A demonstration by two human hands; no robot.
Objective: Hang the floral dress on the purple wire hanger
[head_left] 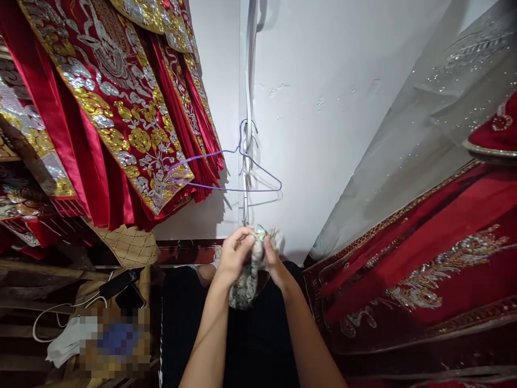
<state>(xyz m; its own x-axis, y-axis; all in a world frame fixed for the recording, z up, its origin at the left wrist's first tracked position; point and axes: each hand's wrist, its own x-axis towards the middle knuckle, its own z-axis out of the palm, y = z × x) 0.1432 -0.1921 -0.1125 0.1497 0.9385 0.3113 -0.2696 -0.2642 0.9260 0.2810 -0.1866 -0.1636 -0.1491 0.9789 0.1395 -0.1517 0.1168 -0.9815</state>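
A bunched, grey-green and white patterned cloth hangs between my hands, above my lap. My left hand pinches its upper part between thumb and fingers. From the other side my right hand closes on the same upper part, its fingers partly hidden behind the cloth. Some pale, frayed-looking material sticks out past the right fingertips. Just beyond my hands, a white strap or cord runs down the wall. A purple wire hanger hangs at that strap with nothing on it.
Red embroidered garments with gold and silver sequins hang at left. More red beaded clothing and a sheer glittery white fabric fill the right. A wooden stand at lower left bears a phone, a white cable and a pixelated area.
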